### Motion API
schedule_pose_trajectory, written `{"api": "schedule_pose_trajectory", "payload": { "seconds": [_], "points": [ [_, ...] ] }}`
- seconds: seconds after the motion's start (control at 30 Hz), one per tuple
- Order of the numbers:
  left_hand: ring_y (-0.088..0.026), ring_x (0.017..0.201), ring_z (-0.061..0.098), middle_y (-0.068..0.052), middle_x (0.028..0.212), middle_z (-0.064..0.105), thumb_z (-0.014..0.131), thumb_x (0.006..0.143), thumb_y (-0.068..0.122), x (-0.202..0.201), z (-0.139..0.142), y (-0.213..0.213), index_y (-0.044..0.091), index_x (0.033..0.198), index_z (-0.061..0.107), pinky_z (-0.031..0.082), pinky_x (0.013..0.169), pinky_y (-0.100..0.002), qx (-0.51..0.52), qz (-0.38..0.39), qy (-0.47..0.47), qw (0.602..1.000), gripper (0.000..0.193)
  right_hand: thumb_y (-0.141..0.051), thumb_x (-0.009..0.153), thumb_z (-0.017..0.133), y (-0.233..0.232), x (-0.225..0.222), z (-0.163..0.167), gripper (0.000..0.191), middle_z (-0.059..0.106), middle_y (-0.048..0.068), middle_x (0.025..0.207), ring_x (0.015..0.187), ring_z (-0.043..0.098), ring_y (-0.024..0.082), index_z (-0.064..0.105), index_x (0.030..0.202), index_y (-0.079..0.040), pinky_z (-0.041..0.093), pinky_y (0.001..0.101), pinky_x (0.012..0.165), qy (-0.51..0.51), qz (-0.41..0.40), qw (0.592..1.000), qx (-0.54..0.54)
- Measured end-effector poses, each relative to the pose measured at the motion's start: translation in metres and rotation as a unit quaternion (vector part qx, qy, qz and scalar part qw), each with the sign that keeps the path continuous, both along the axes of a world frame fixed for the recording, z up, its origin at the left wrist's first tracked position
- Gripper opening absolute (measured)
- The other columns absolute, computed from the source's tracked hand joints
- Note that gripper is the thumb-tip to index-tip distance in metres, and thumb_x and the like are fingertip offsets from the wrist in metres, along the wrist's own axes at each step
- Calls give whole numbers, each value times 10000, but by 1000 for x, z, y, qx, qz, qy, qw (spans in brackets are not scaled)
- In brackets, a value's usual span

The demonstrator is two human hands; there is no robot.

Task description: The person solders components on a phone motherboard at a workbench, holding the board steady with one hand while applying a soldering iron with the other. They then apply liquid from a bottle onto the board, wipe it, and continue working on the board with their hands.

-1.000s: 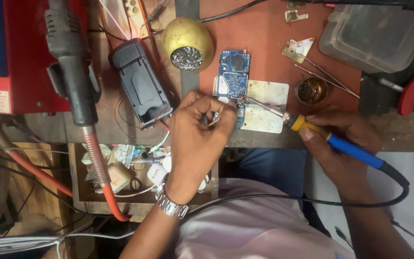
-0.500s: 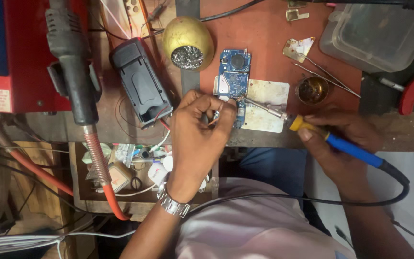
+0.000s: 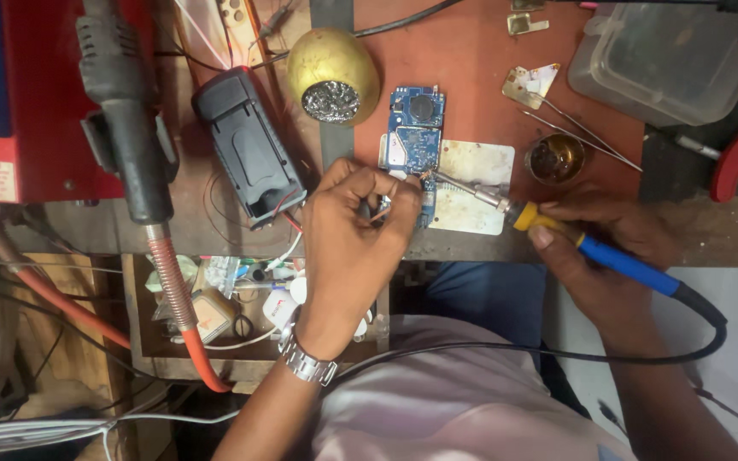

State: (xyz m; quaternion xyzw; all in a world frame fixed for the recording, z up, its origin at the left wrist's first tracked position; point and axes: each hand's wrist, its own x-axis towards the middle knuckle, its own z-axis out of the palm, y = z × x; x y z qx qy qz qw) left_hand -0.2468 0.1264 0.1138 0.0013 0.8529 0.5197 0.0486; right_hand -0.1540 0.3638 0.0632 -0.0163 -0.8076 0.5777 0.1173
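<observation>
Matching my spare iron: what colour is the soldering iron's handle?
Blue with a yellow collar, on the soldering iron in the right hand; head view.

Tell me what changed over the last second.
Almost nothing. The right hand keeps the soldering iron tip at the lower edge of the blue circuit board; the left hand stays pinched beside it. The black casing and gold wire-wool holder have not moved.

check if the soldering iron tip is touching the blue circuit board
Touching: in the head view the soldering iron tip meets the lower right edge of the blue circuit board.
</observation>
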Motion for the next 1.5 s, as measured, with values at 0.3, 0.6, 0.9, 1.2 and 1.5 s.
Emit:
{"api": "schedule_pose_trajectory", "payload": {
  "seconds": [0.3,0.6,0.9,1.2,1.5],
  "points": [
    [-135,634,494,-31,708,546,739,837,129,-1,1,-1,28,810,759,394,575,-315,2,-5,-13,1000,106,-41,977,783,-1,-1,-1,185,734,128,1084,940,706,115,662,1105,17,570,218,852,-3,-1,1000,-10],
    [-128,641,488,-31,702,543,737,843,132,-1,3,-1,22,820,757,390,579,-310,6,-10,-9,1000,114,-25,981,764,-3,-1,3,217,720,127,1112,966,698,115,651,1164,9,567,221,869,-7,2,999,-38],
    [-97,637,476,-9,715,549,739,852,131,-1,3,0,27,804,756,361,545,-294,21,5,-27,999,116,-34,983,756,-3,-5,2,188,716,122,1093,950,684,119,652,1135,2,551,221,855,4,16,999,-46],
    [-104,651,454,-17,723,518,745,860,125,-2,-2,1,3,823,751,370,567,-291,29,5,-14,999,127,-36,963,758,-2,-6,2,207,716,108,1044,905,660,109,664,1146,-9,520,215,810,-13,15,999,-25],
    [-105,648,448,-18,721,496,727,861,111,-1,0,2,10,857,774,358,552,-290,25,7,-24,999,110,-35,966,765,-3,-6,4,189,709,103,1057,928,658,113,664,1123,-2,524,220,842,-3,13,1000,-12]
  ]
}}
